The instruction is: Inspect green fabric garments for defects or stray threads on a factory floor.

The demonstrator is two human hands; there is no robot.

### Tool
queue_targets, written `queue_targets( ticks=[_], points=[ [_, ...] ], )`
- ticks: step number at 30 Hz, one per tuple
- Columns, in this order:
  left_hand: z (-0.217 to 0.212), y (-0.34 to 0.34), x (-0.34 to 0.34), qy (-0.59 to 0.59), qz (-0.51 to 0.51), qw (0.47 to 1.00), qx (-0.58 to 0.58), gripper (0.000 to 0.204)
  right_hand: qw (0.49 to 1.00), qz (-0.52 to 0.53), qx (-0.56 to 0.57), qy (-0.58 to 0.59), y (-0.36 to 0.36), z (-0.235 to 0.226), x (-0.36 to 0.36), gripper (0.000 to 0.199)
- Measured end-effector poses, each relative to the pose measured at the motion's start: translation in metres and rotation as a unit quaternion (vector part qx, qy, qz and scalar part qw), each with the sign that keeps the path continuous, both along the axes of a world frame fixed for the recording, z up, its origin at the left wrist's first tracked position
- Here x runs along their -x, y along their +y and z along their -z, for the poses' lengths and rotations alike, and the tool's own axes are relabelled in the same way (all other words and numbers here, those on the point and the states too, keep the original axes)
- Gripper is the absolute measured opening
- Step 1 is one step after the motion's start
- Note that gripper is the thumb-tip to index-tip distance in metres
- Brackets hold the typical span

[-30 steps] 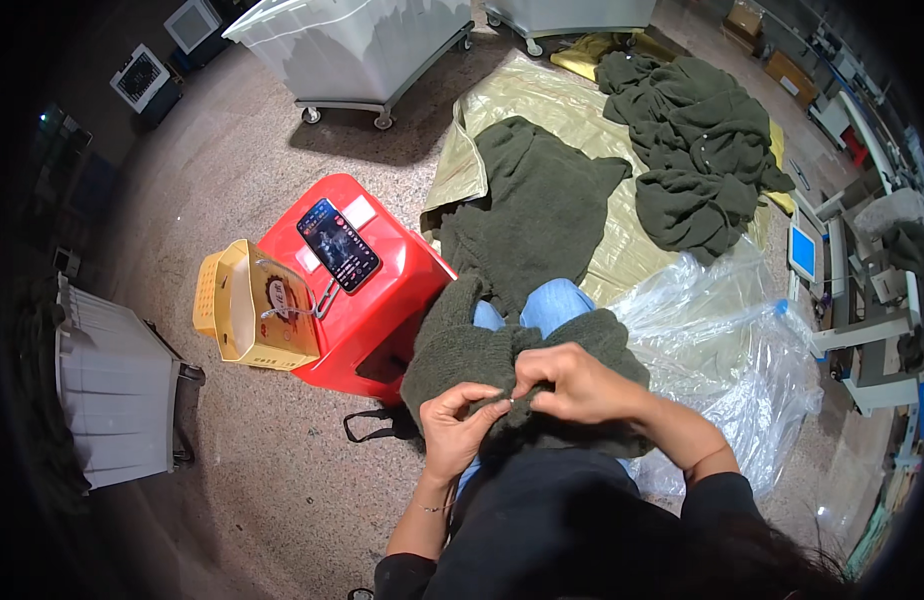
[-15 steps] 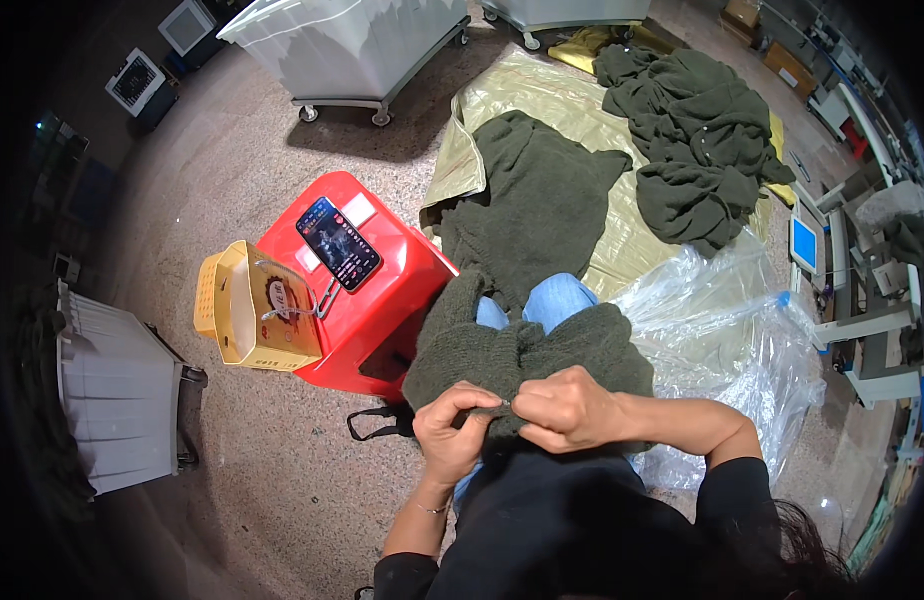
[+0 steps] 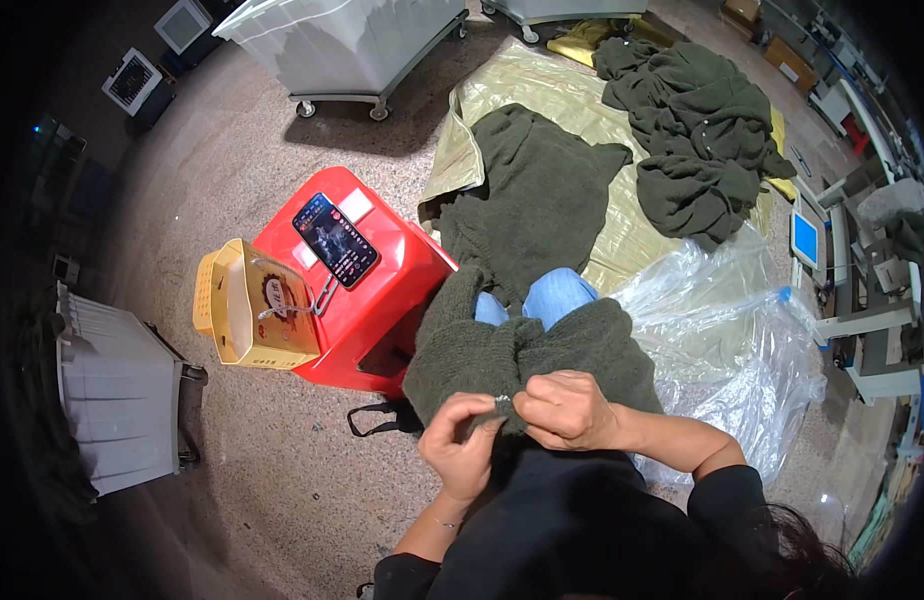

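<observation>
A dark green knit garment [image 3: 467,350] lies bunched over my lap, with the blue jeans of my knees showing beyond it. My left hand [image 3: 460,448] pinches the garment's near edge between thumb and forefinger. Close beside it on the right, my right hand [image 3: 567,410] is closed with its fingertips at the same edge. In the small gap between the two hands a pale, whitish bit [image 3: 502,402] shows; it is too small to name. What the right fingertips hold beyond the knit is hidden by the hand.
A red stool [image 3: 382,235] on my left carries a phone [image 3: 337,240] and a yellow paper bag [image 3: 267,310]. More green knit [image 3: 542,190] and a heap of garments [image 3: 697,130] rest on yellowish sheeting [image 3: 607,250]. Clear plastic [image 3: 722,350] spreads at right. Wheeled bins [image 3: 347,50] stand beyond.
My hands have shifted slightly and a little more gap shows between them, baring the whitish bit. The left hand has dropped a little toward me and right.
</observation>
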State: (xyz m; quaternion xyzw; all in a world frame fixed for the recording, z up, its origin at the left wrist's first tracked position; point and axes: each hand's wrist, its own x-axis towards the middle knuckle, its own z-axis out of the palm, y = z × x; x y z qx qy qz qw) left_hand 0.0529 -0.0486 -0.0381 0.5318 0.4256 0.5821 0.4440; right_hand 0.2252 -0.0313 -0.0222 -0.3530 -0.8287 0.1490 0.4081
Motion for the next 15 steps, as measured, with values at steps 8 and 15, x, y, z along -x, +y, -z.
queue_targets(
  ticks=[8, 15],
  points=[
    [-0.006, 0.016, 0.009, 0.0, 0.074, 0.997, 0.013, 0.016, 0.993, -0.072, 0.082, -0.041, 0.011, -0.007, -0.011, 0.022],
    [-0.019, 0.032, 0.017, 0.116, 0.119, 0.979, -0.114, 0.016, 0.987, -0.127, 0.051, -0.082, 0.019, -0.021, -0.015, 0.024]
  ],
)
